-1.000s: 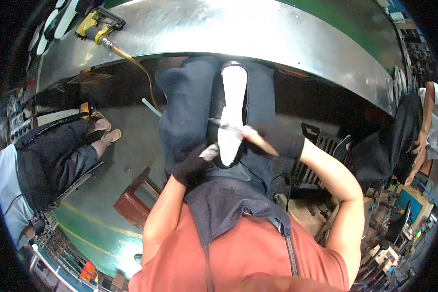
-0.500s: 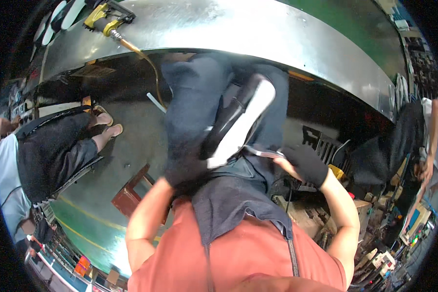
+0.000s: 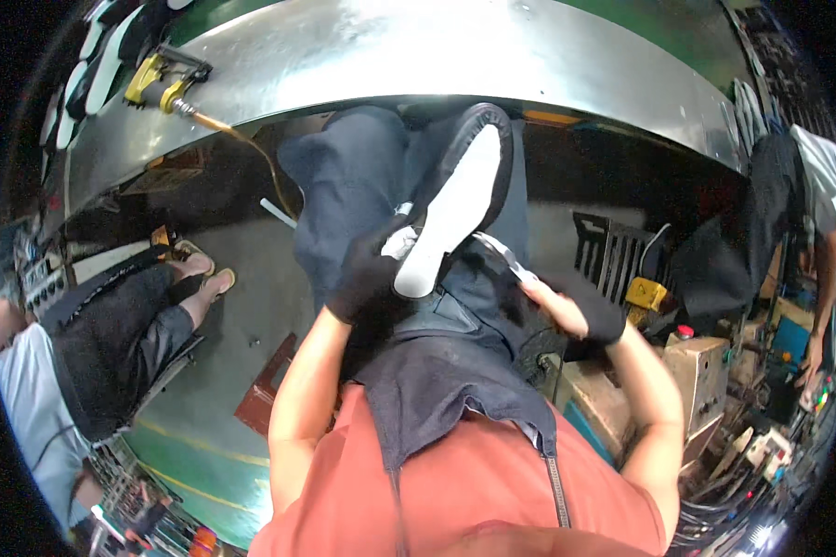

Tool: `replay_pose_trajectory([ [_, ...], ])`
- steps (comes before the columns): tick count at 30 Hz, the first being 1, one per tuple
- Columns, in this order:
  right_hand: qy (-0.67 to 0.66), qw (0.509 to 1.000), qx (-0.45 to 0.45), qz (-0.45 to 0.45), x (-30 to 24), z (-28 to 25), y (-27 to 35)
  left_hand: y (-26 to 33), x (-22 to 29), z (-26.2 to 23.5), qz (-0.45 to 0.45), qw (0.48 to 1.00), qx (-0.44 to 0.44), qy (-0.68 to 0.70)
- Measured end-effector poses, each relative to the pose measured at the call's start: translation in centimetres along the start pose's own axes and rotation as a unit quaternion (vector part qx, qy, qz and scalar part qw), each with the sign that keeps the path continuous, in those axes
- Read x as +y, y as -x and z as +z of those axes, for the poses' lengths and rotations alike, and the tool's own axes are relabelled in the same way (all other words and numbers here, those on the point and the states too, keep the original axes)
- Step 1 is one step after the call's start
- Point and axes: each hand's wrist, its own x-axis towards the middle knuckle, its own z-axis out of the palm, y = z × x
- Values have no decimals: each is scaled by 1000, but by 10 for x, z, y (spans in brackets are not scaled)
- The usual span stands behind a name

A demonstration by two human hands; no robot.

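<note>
Gripping a black shoe (image 3: 460, 200) with gloved left hand (image 3: 367, 278), fingers wrapped round its lower end; white sole up, long axis toward 1 o'clock. Right hand (image 3: 576, 311) closed on a thin metal tool (image 3: 506, 257) at 4 o'clock.

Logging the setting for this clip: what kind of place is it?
Probably a shoe factory floor: a long metal workbench, the left hand holding a white-soled shoe, more soles lined up on the bench, and machinery nearby.

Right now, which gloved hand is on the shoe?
The left hand, gripping the shoe at its lower end. The right hand is apart from it, holding a thin tool.
</note>
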Motion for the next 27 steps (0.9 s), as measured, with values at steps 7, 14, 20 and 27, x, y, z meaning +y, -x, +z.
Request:
replay_pose_trajectory([
  [7,457,880,-48,-124,-46,-10,-55,6,-30,33,164,941,73,-286],
  [14,454,841,32,-293,18,-24,-91,-24,-10,29,-17,1000,3,23],
  [20,413,868,-217,-167,-37,-56,-85,-50,-48,29,163,965,118,-167],
  [27,515,790,4,-334,-57,42,-53,-64,-41,23,195,933,188,-236],
])
